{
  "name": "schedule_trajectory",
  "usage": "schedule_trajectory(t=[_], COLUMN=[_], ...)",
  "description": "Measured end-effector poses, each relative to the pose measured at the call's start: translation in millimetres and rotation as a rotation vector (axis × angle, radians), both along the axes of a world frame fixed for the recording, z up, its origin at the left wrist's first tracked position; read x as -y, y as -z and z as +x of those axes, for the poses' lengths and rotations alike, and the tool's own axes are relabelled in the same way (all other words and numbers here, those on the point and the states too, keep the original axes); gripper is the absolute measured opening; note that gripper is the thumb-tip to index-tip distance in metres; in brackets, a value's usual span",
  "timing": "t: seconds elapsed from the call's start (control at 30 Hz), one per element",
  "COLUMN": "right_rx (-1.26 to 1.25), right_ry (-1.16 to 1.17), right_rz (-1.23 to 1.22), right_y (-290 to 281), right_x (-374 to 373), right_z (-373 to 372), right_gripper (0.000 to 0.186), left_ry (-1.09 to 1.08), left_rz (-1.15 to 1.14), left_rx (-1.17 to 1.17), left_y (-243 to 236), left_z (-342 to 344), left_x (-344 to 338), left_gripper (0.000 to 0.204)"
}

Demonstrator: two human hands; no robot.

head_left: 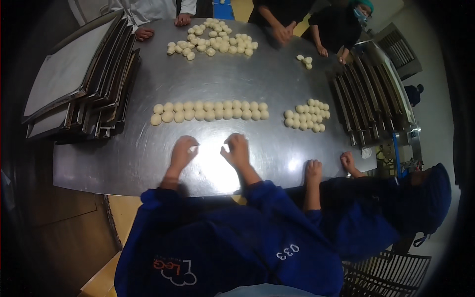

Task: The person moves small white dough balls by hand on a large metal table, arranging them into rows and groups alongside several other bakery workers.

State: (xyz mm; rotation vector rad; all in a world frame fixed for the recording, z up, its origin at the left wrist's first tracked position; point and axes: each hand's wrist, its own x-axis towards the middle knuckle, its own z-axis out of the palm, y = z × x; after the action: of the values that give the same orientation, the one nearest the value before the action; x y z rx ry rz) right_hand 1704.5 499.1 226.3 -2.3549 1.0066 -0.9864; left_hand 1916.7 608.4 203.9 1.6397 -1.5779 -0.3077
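Near the table's front, my left hand [185, 151] and my right hand [236, 151] hover low over the steel surface [123, 163], apart, fingers loosely curved, with gaps at the thumbs. I see nothing held in either. Just beyond them lies a long double row of pale dough balls [208, 111]. To their right sits a smaller block of dough balls [307, 115]. Farther back are a loose spread of dough balls [213, 42] and a small cluster [306, 61].
Stacked trays stand at left [59, 64] and right [368, 94]. A co-worker in blue [415, 203] is close on my right, hands [313, 171] on the table. Other workers' hands [183, 20] [282, 32] are along the far edge. A slatted rack [381, 272] is at lower right.
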Motion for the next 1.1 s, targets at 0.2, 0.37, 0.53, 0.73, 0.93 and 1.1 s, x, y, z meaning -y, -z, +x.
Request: schedule_trajectory(t=[0.2,0.37,0.53,0.73,0.93,1.1], right_rx=[-0.039,-0.072,0.048,-0.232,0.014,0.120], right_ry=[-0.315,0.042,-0.166,-0.316,-0.080,-0.252], right_rz=[0.285,-0.076,0.104,0.030,0.002,0.101], right_y=[6.9,-5.1,15.5,9.5,3.0,13.5], right_x=[-57.5,2.2,-23.1,-15.2,-5.5,-49.3], right_z=[-39.3,-39.4,13.6,-71.5,-0.6,-33.7], right_gripper=[0.011,0.017,0.017,0.012,0.012,0.005], left_ry=[0.103,-0.017,-0.040,0.030,-0.086,0.042], left_rz=[0.048,-0.056,0.145,0.070,-0.092,0.058], left_rx=[-0.063,0.158,-0.079,0.034,0.001,-0.077], left_y=[28.0,4.2,29.8,-0.1,-2.8,11.3], left_z=[-3.5,30.7,-30.4,8.1,-15.7,-32.5], left_x=[-61.5,-26.9,-2.0,-56.2,9.7,-42.5], left_gripper=[0.014,0.015,0.014,0.018,0.013,0.011])
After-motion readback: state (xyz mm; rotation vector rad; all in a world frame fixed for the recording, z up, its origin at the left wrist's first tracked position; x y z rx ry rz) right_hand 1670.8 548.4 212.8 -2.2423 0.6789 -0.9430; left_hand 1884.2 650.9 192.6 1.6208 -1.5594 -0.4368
